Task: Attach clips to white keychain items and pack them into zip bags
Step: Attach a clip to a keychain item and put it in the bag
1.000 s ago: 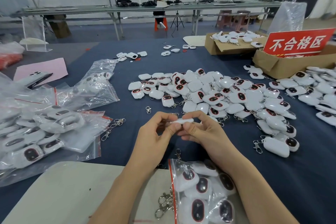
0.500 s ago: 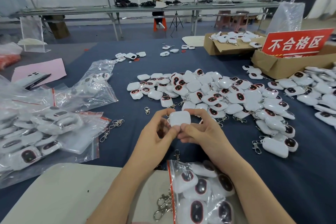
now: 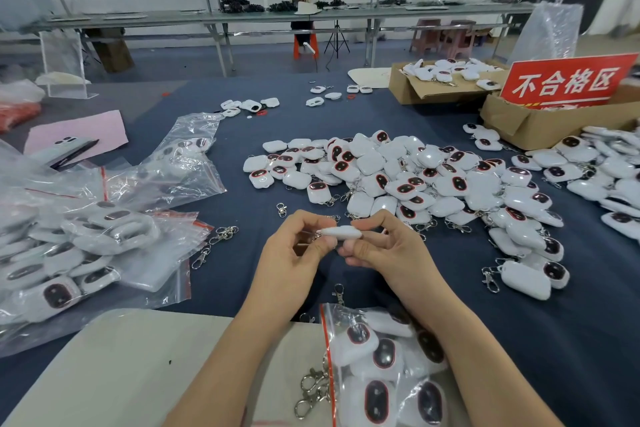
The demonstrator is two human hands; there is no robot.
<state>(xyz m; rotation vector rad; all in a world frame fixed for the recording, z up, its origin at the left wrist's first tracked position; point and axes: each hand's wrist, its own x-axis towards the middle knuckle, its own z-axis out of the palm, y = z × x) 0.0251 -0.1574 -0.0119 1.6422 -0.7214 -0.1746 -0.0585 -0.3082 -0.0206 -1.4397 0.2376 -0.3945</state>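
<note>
**Keychain held edge-on over desk**

My left grip (image 3: pixel 294 253) pinches the left end of one white keychain (image 3: pixel 341 232) and my right grip (image 3: pixel 384 250) pinches the right end. It sits edge-on above the blue desk (image 3: pixel 519 340). There is metal at its left end, possibly a clip; too small to confirm. A filled zip bag (image 3: pixel 381 357) lies under my right forearm.

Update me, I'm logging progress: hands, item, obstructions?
Left hand, right hand both pinch one white keychain item, edge-on. Clip at its left end, attachment unclear. Nothing blocking.
</note>
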